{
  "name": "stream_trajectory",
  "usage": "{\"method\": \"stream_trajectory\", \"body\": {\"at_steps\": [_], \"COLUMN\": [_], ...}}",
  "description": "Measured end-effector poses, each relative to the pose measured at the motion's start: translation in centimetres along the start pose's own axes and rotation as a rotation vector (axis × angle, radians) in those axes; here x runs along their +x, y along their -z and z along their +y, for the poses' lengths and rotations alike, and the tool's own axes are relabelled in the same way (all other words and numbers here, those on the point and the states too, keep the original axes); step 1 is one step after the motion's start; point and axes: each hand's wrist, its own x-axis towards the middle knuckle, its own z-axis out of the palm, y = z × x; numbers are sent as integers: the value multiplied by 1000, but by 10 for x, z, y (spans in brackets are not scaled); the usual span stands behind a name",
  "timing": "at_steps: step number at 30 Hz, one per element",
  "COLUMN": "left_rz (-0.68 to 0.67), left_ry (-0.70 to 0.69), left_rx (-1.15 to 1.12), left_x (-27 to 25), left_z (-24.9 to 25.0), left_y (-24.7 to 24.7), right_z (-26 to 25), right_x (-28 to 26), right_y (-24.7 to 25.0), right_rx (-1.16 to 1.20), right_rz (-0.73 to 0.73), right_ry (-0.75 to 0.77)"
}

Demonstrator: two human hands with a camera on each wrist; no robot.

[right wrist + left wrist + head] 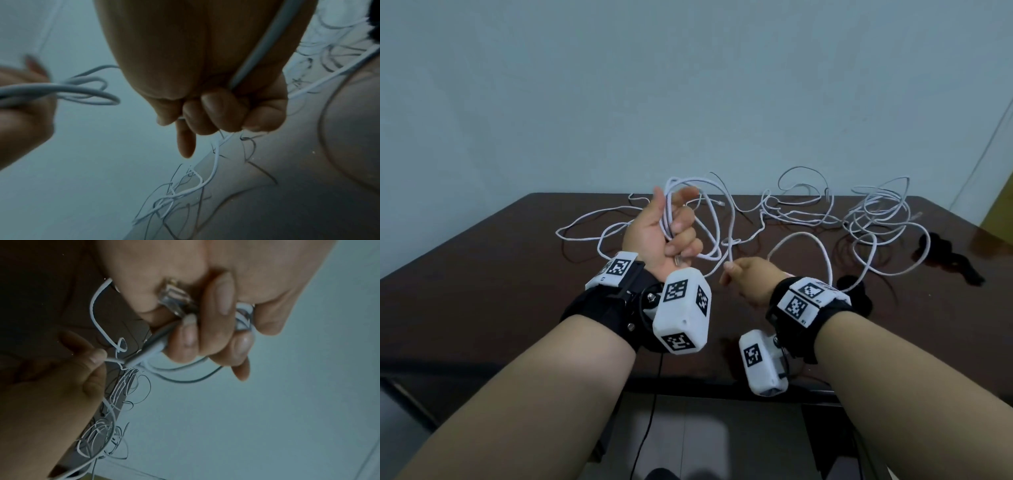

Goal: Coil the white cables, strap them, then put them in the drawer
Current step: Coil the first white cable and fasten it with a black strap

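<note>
My left hand (671, 233) is raised above the dark table (482, 274) and grips a bundle of white cable loops (710, 222). In the left wrist view the curled fingers (216, 324) close round the loops and a clear plug (174, 296). My right hand (743, 277), lower and to the right, pinches the same cable's loose run (731, 246) between thumb and fingers (222, 110). More white cables (873, 212) lie tangled across the back of the table. No drawer or strap is in view.
Black straps or clips (941, 250) lie at the table's right side, another dark piece (856, 291) sits beside my right wrist. A pale wall (688, 85) stands right behind the table. A thin black cord (650, 421) hangs below the front edge.
</note>
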Motion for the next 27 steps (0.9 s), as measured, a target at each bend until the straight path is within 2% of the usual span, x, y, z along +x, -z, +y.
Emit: {"method": "stream_trajectory", "body": {"at_steps": [4, 7, 13, 19, 25, 27], "left_rz": [112, 204, 210, 223, 216, 157], "left_ry": [-75, -96, -47, -22, 81, 100], "left_rx": [56, 113, 430, 377, 693, 973], "left_x": [-2, -4, -7, -10, -11, -11], "left_z": [-4, -10, -15, -20, -22, -21], "left_y": [2, 2, 4, 5, 5, 9], "right_z": [-21, -31, -44, -47, -44, -44], "right_x": [-14, -18, -25, -29, -31, -32], "right_y": [3, -1, -2, -3, 1, 3], "right_rx": [-330, -541, -776, -858, -804, -834], "right_rz": [-197, -270, -249, -317, -250, -230], "right_ry": [46, 98, 295, 269, 354, 368]}}
